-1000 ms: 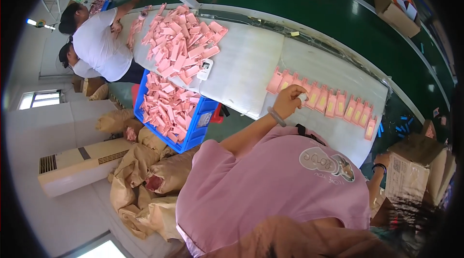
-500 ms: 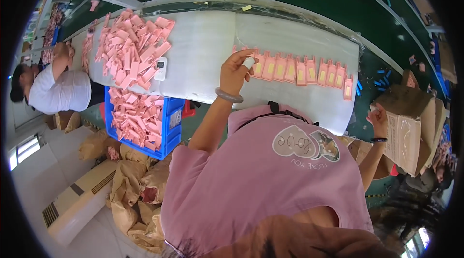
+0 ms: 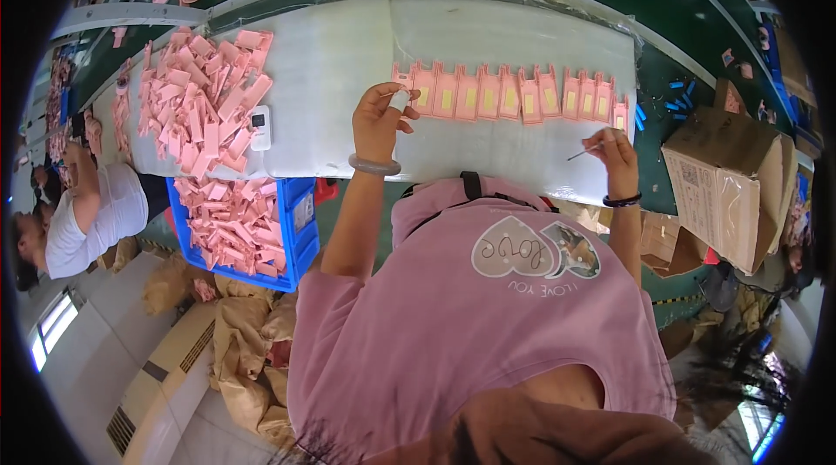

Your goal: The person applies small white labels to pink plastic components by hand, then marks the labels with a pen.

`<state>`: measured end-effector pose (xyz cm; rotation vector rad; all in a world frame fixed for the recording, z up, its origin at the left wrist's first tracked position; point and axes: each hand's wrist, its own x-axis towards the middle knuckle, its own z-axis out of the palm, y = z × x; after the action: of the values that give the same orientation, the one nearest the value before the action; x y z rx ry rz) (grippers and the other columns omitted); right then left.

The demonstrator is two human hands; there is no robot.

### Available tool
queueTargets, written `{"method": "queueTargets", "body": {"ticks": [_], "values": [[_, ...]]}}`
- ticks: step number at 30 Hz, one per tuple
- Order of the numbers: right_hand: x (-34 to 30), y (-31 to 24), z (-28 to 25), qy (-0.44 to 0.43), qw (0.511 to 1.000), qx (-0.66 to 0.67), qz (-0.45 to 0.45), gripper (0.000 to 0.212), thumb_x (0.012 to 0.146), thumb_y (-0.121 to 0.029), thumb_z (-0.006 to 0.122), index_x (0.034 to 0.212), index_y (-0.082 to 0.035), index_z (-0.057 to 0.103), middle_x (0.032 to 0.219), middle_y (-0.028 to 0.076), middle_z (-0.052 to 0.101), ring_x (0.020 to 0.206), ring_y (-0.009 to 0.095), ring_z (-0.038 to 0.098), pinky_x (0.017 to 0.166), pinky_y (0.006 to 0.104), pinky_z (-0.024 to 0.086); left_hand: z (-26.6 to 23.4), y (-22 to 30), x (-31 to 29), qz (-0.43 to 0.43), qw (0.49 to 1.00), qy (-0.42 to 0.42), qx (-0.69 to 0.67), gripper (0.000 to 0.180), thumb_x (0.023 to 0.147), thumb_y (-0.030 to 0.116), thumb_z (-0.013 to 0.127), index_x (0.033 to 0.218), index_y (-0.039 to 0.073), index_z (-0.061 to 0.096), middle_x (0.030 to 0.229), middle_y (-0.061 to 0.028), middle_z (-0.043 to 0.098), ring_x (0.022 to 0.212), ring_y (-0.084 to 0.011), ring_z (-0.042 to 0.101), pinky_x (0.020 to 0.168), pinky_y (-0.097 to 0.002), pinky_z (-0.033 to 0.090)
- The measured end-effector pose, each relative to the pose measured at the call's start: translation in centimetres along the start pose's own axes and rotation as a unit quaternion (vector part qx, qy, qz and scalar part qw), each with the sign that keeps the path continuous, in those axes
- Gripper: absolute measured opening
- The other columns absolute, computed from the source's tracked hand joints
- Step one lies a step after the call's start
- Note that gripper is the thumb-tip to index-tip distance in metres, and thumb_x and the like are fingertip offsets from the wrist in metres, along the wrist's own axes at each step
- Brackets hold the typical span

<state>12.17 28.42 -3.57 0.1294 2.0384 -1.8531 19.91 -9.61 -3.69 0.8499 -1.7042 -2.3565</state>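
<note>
My left hand (image 3: 376, 124) is raised at the left end of a row of flat pink plastic parts (image 3: 488, 92). A white covering, like a wrap or finger cot (image 3: 400, 100), sits at its thumb. Its fingers are drawn together near the leftmost parts, and what they grip, if anything, is unclear. Near the table's front edge at the right, my right hand (image 3: 618, 154) pinches a thin pointed tool (image 3: 578, 154), its tip towards the left. Most parts in the row carry a pale yellow rectangle.
A big heap of pink parts (image 3: 202, 95) covers the table's left, beside a small white device (image 3: 261, 128). Below stands a blue crate (image 3: 300, 234) of similar parts. A cardboard box (image 3: 718, 186) stands at the right. Another person (image 3: 100, 212) works at the far left.
My right hand has come from beside the cardboard box to the table's front edge, and the thin tool now shows in it. The whole view has shifted; my left hand stays by the row.
</note>
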Motion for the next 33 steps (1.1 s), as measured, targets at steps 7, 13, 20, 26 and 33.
{"method": "queueTargets", "body": {"ticks": [7, 13, 20, 26, 33], "values": [[1.2, 0.1, 14.2, -0.248, 0.915, 0.172, 0.267, 0.025, 0.097, -0.025, 0.049, 0.098, -0.001, 0.058, 0.059, -0.005, 0.036, 0.044, 0.004, 0.027, 0.040, 0.0215, 0.022, 0.0, -2.4, -0.5, 0.034, 0.985, -0.152, 0.068, 0.017, 0.086, -0.001, 0.057, 0.101, 0.004, 0.063, 0.108, -0.0057, 0.063, 0.093, -0.0139, 0.058, 0.079, -0.0273, 0.047], [1.3, 1.4, 18.6, -0.345, 0.811, 0.310, 0.356, 0.026, 0.098, -0.024, 0.047, 0.096, -0.001, 0.058, 0.067, 0.000, 0.044, 0.042, 0.003, 0.025, 0.037, 0.0193, 0.020, -0.8, -2.7, -1.5, 0.151, 0.956, -0.225, 0.112, 0.018, 0.082, 0.000, 0.062, 0.099, 0.006, 0.065, 0.106, -0.0088, 0.061, 0.096, -0.0180, 0.058, 0.079, -0.0290, 0.048], [1.2, 1.9, 20.4, -0.385, 0.775, 0.339, 0.368, 0.018, 0.097, -0.020, 0.049, 0.092, -0.004, 0.055, 0.070, -0.002, 0.047, 0.042, 0.002, 0.028, 0.036, 0.0184, 0.020, -2.9, -2.1, -1.6, 0.140, 0.938, -0.270, 0.165, 0.019, 0.077, -0.003, 0.061, 0.092, 0.006, 0.068, 0.103, -0.0089, 0.062, 0.099, -0.0213, 0.058, 0.081, -0.0306, 0.047], [0.5, 1.7, 22.2, -0.291, 0.834, 0.305, 0.357, 0.017, 0.095, -0.021, 0.054, 0.087, -0.006, 0.053, 0.066, -0.003, 0.043, 0.043, 0.002, 0.031, 0.036, 0.0188, 0.019, -3.7, -1.2, -1.9, 0.226, 0.894, -0.224, 0.316, 0.028, 0.073, -0.002, 0.061, 0.098, 0.010, 0.065, 0.100, -0.0067, 0.062, 0.094, -0.0244, 0.058, 0.079, -0.0352, 0.048], [-0.4, 2.8, 24.6, -0.158, 0.890, 0.267, 0.333, 0.012, 0.092, -0.015, 0.055, 0.083, -0.007, 0.054, 0.064, -0.002, 0.045, 0.042, 0.005, 0.033, 0.036, 0.0212, 0.021, -5.2, -2.2, -1.2, 0.390, 0.745, -0.189, 0.507, 0.039, 0.062, 0.004, 0.064, 0.101, 0.013, 0.064, 0.096, -0.0024, 0.061, 0.087, -0.0237, 0.058, 0.072, -0.0364, 0.046]]}}
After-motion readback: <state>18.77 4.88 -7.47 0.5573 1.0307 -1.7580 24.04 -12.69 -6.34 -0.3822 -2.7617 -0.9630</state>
